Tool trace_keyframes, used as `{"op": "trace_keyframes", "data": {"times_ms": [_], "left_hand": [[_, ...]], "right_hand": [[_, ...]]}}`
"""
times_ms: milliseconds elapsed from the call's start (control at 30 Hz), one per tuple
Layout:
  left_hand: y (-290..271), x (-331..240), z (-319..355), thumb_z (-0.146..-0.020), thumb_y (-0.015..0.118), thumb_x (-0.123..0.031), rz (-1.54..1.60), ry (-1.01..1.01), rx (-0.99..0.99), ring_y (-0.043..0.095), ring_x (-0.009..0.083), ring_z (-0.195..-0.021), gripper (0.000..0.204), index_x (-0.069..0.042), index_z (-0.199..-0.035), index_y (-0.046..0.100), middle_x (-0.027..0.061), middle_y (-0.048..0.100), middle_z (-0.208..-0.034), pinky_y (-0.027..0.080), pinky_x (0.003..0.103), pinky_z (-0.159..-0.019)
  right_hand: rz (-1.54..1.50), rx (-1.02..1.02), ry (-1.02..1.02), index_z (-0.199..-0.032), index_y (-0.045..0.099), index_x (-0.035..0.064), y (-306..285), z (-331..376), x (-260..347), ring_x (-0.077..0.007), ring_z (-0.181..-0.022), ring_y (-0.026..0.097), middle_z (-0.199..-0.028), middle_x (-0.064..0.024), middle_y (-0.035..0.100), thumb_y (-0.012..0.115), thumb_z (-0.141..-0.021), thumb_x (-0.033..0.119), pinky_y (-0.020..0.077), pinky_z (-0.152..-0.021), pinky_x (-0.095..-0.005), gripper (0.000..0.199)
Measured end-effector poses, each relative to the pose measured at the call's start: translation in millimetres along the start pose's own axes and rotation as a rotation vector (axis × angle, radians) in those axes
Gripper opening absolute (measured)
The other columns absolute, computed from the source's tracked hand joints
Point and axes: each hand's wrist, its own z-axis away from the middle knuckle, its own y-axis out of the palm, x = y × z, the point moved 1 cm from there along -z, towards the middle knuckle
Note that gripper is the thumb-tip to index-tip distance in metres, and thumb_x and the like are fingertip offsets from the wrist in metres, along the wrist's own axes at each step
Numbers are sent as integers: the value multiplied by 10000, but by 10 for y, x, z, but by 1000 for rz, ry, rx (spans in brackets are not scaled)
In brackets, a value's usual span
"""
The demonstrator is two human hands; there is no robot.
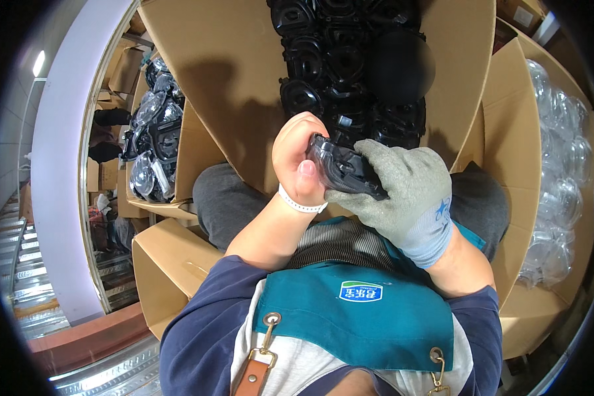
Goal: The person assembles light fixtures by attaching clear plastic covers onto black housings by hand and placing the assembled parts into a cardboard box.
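Note:
Between my two hands is a black plastic housing (346, 170) with a glossy, clear-looking cover, probably a lamp housing. My bare left hand (297, 158), with a white band at the wrist, grips its left end, thumb on the near side. My right hand (406, 188), in a grey knitted glove, is closed round its right end. Just beyond my hands, a large cardboard box (224, 59) holds rows of similar black housings (343, 63). A small pale piece (344, 121) lies among the nearest ones. My fingers hide parts of the held housing.
To the right, a cardboard box (508, 112) holds stacked clear plastic covers (558, 191). Another box (191, 148) at the left holds black and clear parts (157, 132). An open carton flap (171, 264) sits by my left elbow. Metal rollers (43, 270) run along the far left.

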Motion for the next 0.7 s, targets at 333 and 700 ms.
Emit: {"op": "trace_keyframes", "data": {"times_ms": [333, 700], "left_hand": [[-3, -24, -58, -837, 442, -549, -13, 92, -11, 465, 216, -570, 571, 6, -712, 489, 97, 466, -631, 347, 315, -529], [-136, -89, -186, -799, 430, -501, 429, -40, -142, 333, 174, -646, 440, -82, -676, 371, 37, 360, -624, 303, 308, -644]], "right_hand": [[-116, 96, 11, -1048, 657, 5, -136, -91, -31, -281, -771, 633, -879, -116, 669, 823, -591, 309, 467, -708, -365, 573], [-944, -644, 247, -1055, 628, -16, 83, -129, -578, -198, -996, 593, -1084, -136, 645, 464, -1014, 271, 451, -922, -325, 333]]}}
